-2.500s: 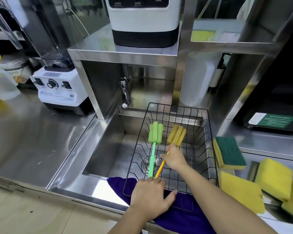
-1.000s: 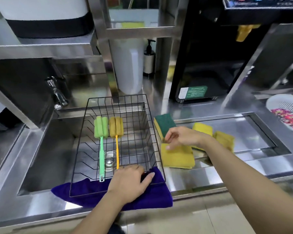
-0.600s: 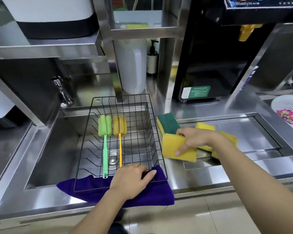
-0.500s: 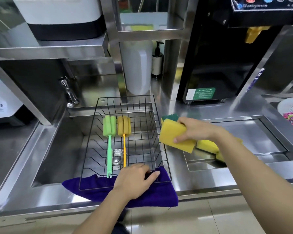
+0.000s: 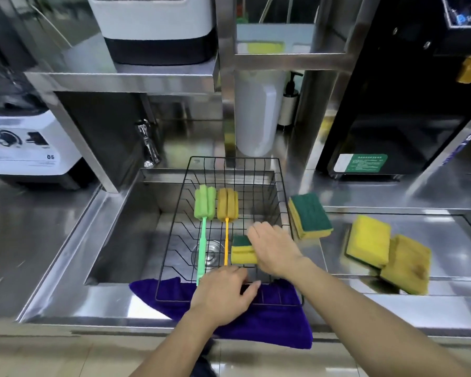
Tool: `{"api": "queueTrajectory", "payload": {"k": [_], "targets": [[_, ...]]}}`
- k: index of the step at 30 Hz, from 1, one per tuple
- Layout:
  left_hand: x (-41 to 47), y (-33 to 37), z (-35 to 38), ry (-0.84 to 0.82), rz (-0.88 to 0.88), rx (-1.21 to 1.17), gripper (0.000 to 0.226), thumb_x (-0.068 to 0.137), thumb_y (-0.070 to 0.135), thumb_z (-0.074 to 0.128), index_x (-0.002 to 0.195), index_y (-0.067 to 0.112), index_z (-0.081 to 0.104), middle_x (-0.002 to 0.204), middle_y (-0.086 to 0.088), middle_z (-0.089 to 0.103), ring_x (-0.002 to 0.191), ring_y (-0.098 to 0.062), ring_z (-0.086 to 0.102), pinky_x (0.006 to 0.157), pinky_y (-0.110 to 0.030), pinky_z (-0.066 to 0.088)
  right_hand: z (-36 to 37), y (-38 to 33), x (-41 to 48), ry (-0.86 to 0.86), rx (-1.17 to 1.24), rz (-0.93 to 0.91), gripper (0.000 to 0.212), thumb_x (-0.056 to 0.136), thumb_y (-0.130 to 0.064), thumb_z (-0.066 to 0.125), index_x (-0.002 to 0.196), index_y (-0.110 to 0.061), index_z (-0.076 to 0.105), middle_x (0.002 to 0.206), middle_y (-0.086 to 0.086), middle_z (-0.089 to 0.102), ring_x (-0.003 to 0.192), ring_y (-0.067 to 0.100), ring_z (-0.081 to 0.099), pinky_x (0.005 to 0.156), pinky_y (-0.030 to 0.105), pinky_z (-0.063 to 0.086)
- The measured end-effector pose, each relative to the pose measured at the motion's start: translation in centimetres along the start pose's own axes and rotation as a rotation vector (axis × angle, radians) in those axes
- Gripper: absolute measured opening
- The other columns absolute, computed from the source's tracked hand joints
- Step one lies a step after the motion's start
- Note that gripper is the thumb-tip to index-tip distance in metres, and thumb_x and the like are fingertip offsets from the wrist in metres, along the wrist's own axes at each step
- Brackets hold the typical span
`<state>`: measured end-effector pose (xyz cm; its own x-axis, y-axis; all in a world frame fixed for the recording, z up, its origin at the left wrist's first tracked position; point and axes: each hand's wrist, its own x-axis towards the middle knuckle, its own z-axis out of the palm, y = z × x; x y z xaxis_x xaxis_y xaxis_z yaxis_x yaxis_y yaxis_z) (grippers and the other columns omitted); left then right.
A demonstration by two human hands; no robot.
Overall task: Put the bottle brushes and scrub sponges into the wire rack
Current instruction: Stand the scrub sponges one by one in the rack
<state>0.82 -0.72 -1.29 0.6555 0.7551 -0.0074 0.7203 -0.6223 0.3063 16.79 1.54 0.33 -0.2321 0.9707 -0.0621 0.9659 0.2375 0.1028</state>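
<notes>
A black wire rack [image 5: 282, 186] sits over the sink. Inside it lie a green bottle brush [image 5: 203, 213] and an orange bottle brush [image 5: 227, 210], side by side, heads at the far end. My right hand [image 5: 276, 247] is inside the rack, shut on a yellow scrub sponge with a green face [image 5: 242, 253], just right of the orange brush's handle. My left hand [image 5: 223, 292] grips the rack's near rim. Another green-faced sponge [image 5: 309, 215] leans on the counter right of the rack. Two yellow sponges [image 5: 369, 244] [image 5: 407, 263] lie further right.
A purple cloth [image 5: 269, 322] lies under the rack's near edge. The sink's tap [image 5: 147, 144] stands at the back left. A white blender base [image 5: 25, 148] is at the far left, a white jug [image 5: 256, 112] behind the rack, a black machine [image 5: 392, 118] at the right.
My right hand has carried the yellow sponge from the counter leftward over the rack's side and down into the rack. My left hand has stayed on the rack's rim.
</notes>
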Motion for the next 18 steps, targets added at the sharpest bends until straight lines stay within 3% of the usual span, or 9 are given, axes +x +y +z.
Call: {"api": "queueTrajectory", "payload": {"k": [3,5,8,11,18], "targets": [[0.1,0.0,0.1,0.008,-0.005,-0.028,0.036,0.089,0.054,0.034,0.075,0.024,0.048,0.082,0.003,0.061,0.074,-0.016,0.052,0.057,-0.03,0.026,1.0,0.1,-0.1,-0.183,0.022,-0.082,0.056,0.076,-0.032,0.063,0.12,-0.008,0.039,0.12,0.013,0.046,0.111,0.03,0.042,0.091,0.037,0.036],[0.2,0.0,0.1,0.004,-0.018,-0.05,0.037,0.089,0.054,0.036,0.079,0.022,0.052,0.083,0.002,0.062,0.077,-0.018,0.054,0.057,-0.03,0.028,0.1,0.7,0.2,-0.312,0.176,-0.072,0.049,0.073,-0.042,0.062,0.107,-0.014,0.041,0.117,0.01,0.043,0.112,0.028,0.038,0.088,0.036,0.029],[0.4,0.0,0.2,-0.027,-0.041,-0.08,0.037,0.089,0.053,0.038,0.082,0.02,0.052,0.082,0.001,0.062,0.075,-0.019,0.054,0.057,-0.031,0.033,-0.9,1.4,0.7,-0.444,0.362,-0.04,0.027,0.074,-0.025,0.059,0.093,-0.02,0.04,0.121,0.008,0.038,0.116,0.026,0.033,0.095,0.039,0.023],[0.3,0.0,0.3,-0.015,-0.046,-0.065,0.039,0.089,0.053,0.037,0.081,0.019,0.053,0.081,0.001,0.063,0.073,-0.02,0.055,0.058,-0.033,0.039,-1.1,1.3,0.9,-0.484,0.391,-0.048,0.026,0.075,-0.013,0.058,0.09,-0.02,0.039,0.102,0.004,0.04,0.099,0.02,0.038,0.086,0.036,0.023],[0.0,0.2,0.2,0.073,0.002,-0.04,0.033,0.091,0.046,0.039,0.078,0.019,0.052,0.079,0.002,0.056,0.075,-0.017,0.05,0.057,-0.031,0.034,-1.4,1.5,1.6,-0.594,0.467,-0.047,0.031,0.077,-0.029,0.071,0.097,-0.016,0.051,0.101,-0.002,0.04,0.092,0.019,0.042,0.076,0.031,0.033]]}}
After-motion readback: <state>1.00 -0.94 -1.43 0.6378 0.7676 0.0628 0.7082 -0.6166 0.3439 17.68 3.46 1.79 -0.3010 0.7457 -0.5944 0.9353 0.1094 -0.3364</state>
